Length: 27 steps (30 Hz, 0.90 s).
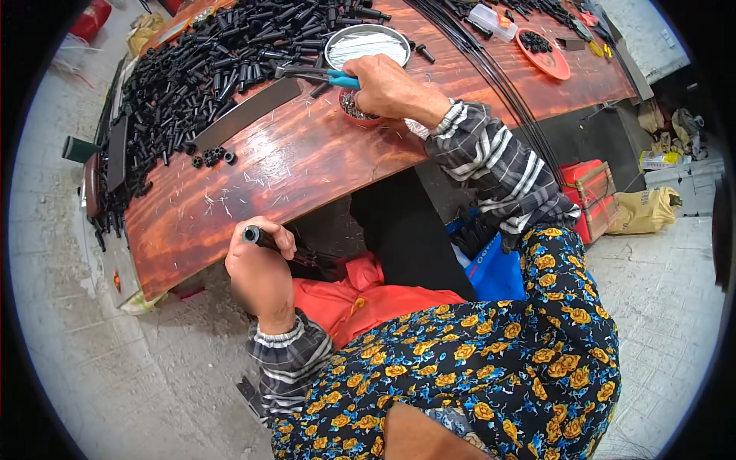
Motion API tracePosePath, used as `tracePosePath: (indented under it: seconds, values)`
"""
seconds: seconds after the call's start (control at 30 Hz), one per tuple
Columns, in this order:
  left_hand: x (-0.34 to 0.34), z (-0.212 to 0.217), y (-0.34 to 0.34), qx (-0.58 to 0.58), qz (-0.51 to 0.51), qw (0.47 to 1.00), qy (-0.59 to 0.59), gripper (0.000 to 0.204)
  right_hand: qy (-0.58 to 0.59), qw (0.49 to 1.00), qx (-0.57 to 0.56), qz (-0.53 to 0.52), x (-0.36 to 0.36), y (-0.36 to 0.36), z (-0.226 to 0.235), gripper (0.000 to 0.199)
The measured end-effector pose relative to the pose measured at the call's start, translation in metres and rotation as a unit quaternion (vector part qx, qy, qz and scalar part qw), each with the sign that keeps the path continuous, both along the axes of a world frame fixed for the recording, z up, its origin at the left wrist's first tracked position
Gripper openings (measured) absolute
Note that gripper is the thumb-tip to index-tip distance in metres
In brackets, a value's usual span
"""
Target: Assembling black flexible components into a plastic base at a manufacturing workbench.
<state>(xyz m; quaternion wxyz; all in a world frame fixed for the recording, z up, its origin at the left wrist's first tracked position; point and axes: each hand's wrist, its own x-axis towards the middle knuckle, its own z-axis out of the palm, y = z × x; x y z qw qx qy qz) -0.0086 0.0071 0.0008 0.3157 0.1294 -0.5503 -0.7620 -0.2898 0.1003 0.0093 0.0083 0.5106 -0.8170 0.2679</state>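
My left hand (257,270) is closed round a black tubular part (253,235), its round open end facing up just off the table's near edge. Farther off, my right hand (389,88) grips a pair of pliers (316,75) with teal handles, the metal jaws pointing left toward a heap of black tubular parts (222,73). Under that hand sits a small red bowl (359,119) of tiny metal pieces, partly hidden by it. Just behind stands a round metal tin (368,47) full of thin white sticks.
A grey strip (247,115) borders the heap on the glossy wooden table (307,157), where thin slivers lie scattered. Long black rods (491,67) cross its right side, near an orange plate (553,65) of small black pieces. A red box (590,195) stands on the floor at right.
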Motion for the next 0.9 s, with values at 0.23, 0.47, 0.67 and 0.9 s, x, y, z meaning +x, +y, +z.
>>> tracePosePath:
  seconds: [0.23,0.47,0.67,0.9]
  values:
    - [-0.003,-0.005,0.006,0.010,0.016,1.000,-0.002,0.057,0.004,0.999,-0.039,0.021,0.010,-0.009,-0.006,0.015]
    - [-0.004,-0.006,0.006,0.021,0.002,1.000,0.013,0.054,-0.086,0.996,-0.011,-0.019,0.000,0.002,0.009,0.018]
    - [-0.005,-0.005,0.008,0.030,-0.004,0.999,0.027,0.052,-0.145,0.987,-0.061,-0.031,-0.006,0.009,0.012,0.016]
    - [-0.001,-0.002,0.011,0.035,0.007,0.999,0.038,0.052,-0.420,0.868,-0.242,0.106,0.057,0.032,0.036,0.018]
